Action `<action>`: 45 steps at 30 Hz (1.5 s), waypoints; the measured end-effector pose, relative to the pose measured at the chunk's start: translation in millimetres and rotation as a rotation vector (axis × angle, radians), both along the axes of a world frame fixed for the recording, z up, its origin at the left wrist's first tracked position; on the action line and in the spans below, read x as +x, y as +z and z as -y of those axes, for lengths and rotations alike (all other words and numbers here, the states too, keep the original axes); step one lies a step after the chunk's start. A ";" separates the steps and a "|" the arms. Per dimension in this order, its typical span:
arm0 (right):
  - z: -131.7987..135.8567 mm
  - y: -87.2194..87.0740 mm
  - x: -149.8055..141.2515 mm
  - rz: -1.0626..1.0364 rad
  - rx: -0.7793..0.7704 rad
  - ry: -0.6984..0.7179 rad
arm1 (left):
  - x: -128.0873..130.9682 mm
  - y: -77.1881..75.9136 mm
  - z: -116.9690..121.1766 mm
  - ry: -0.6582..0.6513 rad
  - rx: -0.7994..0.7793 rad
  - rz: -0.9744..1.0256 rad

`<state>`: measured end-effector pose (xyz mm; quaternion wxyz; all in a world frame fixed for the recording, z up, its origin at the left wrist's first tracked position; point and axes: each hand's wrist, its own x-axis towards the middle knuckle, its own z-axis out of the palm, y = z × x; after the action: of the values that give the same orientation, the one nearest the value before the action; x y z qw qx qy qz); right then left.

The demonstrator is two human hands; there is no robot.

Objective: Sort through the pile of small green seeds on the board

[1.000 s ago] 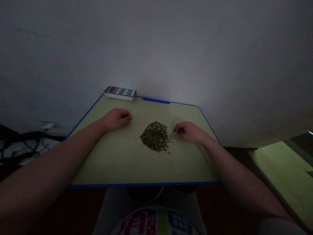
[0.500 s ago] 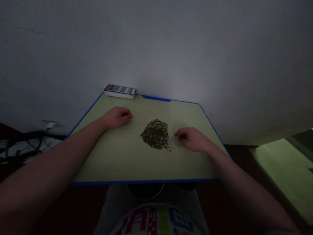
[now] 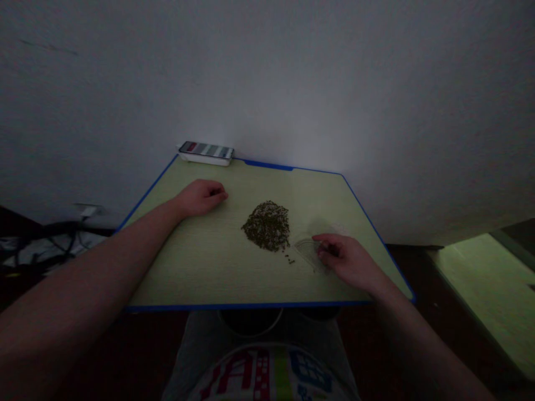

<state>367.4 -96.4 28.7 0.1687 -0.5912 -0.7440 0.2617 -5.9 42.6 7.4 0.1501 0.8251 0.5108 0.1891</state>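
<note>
A heap of small greenish-brown beans or seeds (image 3: 268, 227) lies in the middle of the pale table (image 3: 200, 267). A few loose ones have strayed off its lower right side. To the right, my right hand (image 3: 345, 257) pinches a clear plastic protractor (image 3: 308, 250), held low over the tabletop. Its pointed left end is close to the heap; the rest is faint and partly covered by my fingers. My left hand (image 3: 203, 197) rests on the table left of the heap with its fingers curled in, and nothing shows in it.
A phone (image 3: 207, 150) lies on a white box (image 3: 209, 160) at the back left edge, against the wall. Dark cables (image 3: 62, 239) and a white plug (image 3: 88, 212) are on the left. A pale green surface (image 3: 480, 289) stands lower right. A dark round container (image 3: 251, 322) sits under the front edge.
My right hand has moved right and toward me with the protractor, away from the heap. A few loose beans now lie farther from the heap. My left hand stays in place.
</note>
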 end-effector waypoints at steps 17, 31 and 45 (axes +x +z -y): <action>41.7 -7.2 -33.1 0.069 -0.016 -0.165 | 1.4 1.9 2.2 0.012 -0.031 0.052; 16.5 -15.8 -9.3 -0.091 -0.026 -0.160 | -1.6 -1.1 -0.7 -0.033 -0.017 0.018; 11.9 -10.9 -22.1 -0.065 -0.021 0.010 | -8.7 -7.5 -3.1 -0.033 -0.020 0.033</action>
<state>345.2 -108.3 17.9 0.1855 -0.5803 -0.7383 0.2895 -14.6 45.7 -0.1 0.1700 0.8285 0.4965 0.1952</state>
